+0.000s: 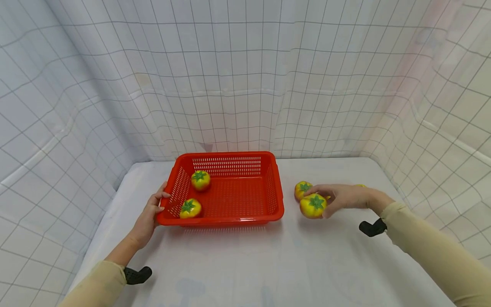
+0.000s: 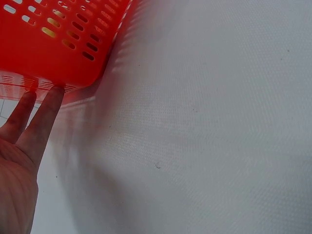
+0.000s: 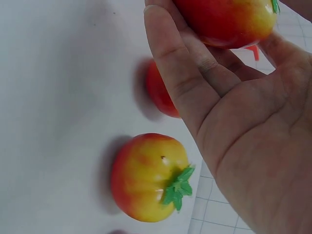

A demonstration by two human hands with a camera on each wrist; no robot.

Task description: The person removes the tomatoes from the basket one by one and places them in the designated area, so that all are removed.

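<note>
Right of the red basket [image 1: 238,196], the right hand [image 1: 343,197] is holding a yellow-red fruit [image 1: 312,208] in a curled grip over the desk [image 1: 238,264]. Left hand [image 1: 145,221] is pinching the basket's left rim, grip narrow. Two similar fruits [image 1: 200,181] are lying inside, leftward; others are resting near the right hand.

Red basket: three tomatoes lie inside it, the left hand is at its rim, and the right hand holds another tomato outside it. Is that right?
Not quite. The head view shows two tomatoes in the red basket, not three. The left hand at its rim and the right hand holding another tomato outside are correct.
</note>
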